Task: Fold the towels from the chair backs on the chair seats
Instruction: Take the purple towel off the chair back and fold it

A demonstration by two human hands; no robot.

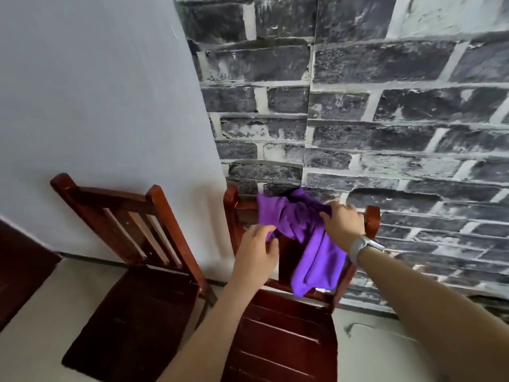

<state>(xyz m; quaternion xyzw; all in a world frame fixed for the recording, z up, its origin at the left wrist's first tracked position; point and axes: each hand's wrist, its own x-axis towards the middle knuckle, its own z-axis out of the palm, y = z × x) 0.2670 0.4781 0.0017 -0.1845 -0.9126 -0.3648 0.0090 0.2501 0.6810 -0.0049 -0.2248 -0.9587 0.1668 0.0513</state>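
A purple towel (311, 244) hangs bunched over the top rail of the right wooden chair (371, 216), its lower part drooping down the chair back toward the slatted seat (278, 332). My left hand (256, 252) pinches the towel's left edge in front of the chair back. My right hand (344, 221), with a watch on the wrist, grips the towel's upper right part on the top rail. The second wooden chair (132, 230) on the left has a bare back and a dark seat.
Both chairs stand against the walls: a plain pale wall behind the left one and a grey brick-pattern wall (385, 119) behind the right one. A dark wooden piece of furniture (19, 268) juts in at the left edge. Pale floor lies around the chairs.
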